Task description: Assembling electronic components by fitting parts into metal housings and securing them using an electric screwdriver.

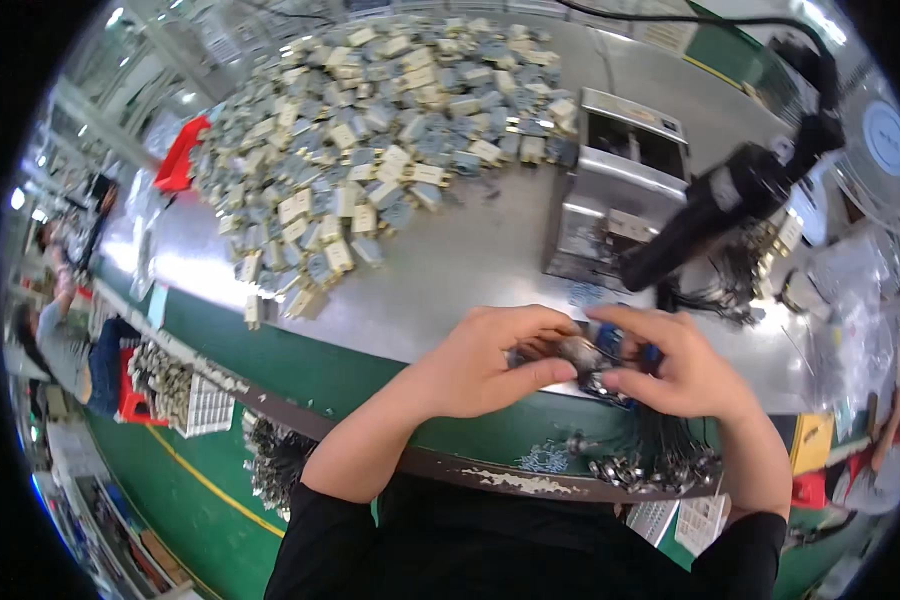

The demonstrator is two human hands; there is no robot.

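Observation:
My left hand (pixel 500 362) and my right hand (pixel 678 362) meet over the front of the bench, fingers curled in toward each other. Between them is a small shiny metal part (pixel 582 352) with dark bits about it, partly hidden by the fingers. The left thumb and fingers close on it from one side, the right ones from the other. Something blue (pixel 610 338) shows among the right fingers. Below the right hand hangs a bundle of black wires with metal ends (pixel 660 470). Small pale screws or pins (pixel 544 457) lie scattered on the green bench edge.
A large heap of cream and grey connector-like blocks (pixel 370 130) covers the far left. A metal box-shaped machine (pixel 620 190) stands ahead, beside a black jointed arm (pixel 715 205). More wired parts (pixel 735 270) and clear plastic bags (pixel 850 310) lie right. A red bin (pixel 182 155) stands far left.

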